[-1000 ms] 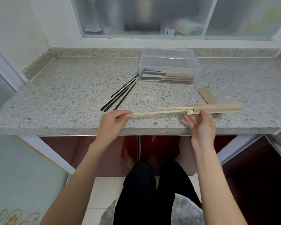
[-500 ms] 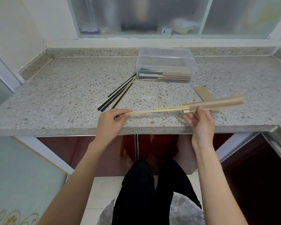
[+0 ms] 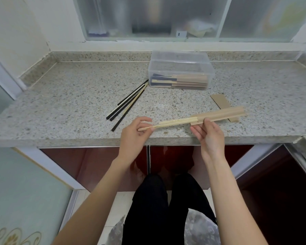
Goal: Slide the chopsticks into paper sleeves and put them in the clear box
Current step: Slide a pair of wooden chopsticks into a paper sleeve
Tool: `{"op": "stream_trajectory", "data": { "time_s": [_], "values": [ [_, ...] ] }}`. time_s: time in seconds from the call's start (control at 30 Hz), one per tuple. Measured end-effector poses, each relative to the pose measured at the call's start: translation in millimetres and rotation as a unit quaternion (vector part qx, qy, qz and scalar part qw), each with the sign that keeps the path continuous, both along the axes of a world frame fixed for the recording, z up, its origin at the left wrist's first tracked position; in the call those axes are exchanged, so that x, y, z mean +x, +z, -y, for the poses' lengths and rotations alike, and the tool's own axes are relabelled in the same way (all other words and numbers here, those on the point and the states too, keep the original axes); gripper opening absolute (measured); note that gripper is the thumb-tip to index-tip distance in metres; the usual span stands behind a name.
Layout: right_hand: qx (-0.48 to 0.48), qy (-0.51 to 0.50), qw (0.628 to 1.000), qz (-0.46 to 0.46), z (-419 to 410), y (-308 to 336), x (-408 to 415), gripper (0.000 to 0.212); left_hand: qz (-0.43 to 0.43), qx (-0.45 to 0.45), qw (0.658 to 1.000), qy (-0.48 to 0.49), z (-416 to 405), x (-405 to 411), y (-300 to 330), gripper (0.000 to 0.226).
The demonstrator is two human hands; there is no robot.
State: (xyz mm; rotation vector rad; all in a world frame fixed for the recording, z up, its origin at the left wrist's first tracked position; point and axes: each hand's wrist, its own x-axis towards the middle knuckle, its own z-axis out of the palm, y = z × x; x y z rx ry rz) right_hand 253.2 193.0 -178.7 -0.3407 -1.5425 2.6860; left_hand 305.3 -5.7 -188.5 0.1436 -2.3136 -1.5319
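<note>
A speckled granite tabletop [image 3: 69,96] runs beneath a frosted window, the clear box [image 3: 181,71] of sleeved pairs standing at its back. In front of the box, the pale chopsticks [image 3: 171,122] have slid deeper into the paper sleeve [image 3: 223,114] than a second ago, leaving this pair half sheathed. The left hand [image 3: 134,135] pinches their free end; the right hand [image 3: 208,133] grips the sleeve's mouth. Loose chopsticks [image 3: 127,105] wait left of the box.

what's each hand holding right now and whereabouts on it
Left hand pinches the light wooden chopsticks near their free end; right hand holds the paper sleeve at its open end.
</note>
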Motion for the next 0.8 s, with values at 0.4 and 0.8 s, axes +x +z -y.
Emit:
{"op": "stream_trajectory", "data": {
  "time_s": [0.4,0.8],
  "values": [
    [-0.038,-0.104,0.994,-0.011,9.5,3.1,2.1,0.022,0.069,0.105,0.992,-0.017,-41.1,-5.1,-4.4,0.072],
    [-0.001,-0.015,1.0,-0.003,21.2,5.3,3.4,0.019,0.029,0.297,0.954,0.032,-40.5,-29.2,22.0,0.035]
  ]
}}
